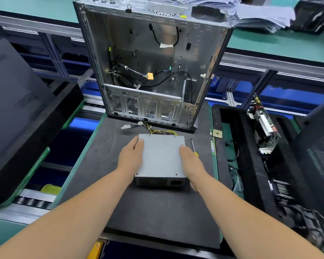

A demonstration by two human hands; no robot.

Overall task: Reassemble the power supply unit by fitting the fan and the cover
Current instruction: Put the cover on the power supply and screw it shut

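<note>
Both hands on the closed grey sheet-metal power supply box (162, 156), which sits on the dark foam-topped counter (157, 212).

Our left hand (131, 156) lies flat along the box's left edge, fingers straight; our right hand (190, 161) lies along the right edge, fingers extended, thumb side hidden. We see a smooth matte lid with small screw holes. A yellow-and-black wire bundle (157, 130) trails behind. A slim yellow-handled screwdriver (194, 146) lies just beside. An open bare-steel computer case (150, 68) stands behind.
</note>
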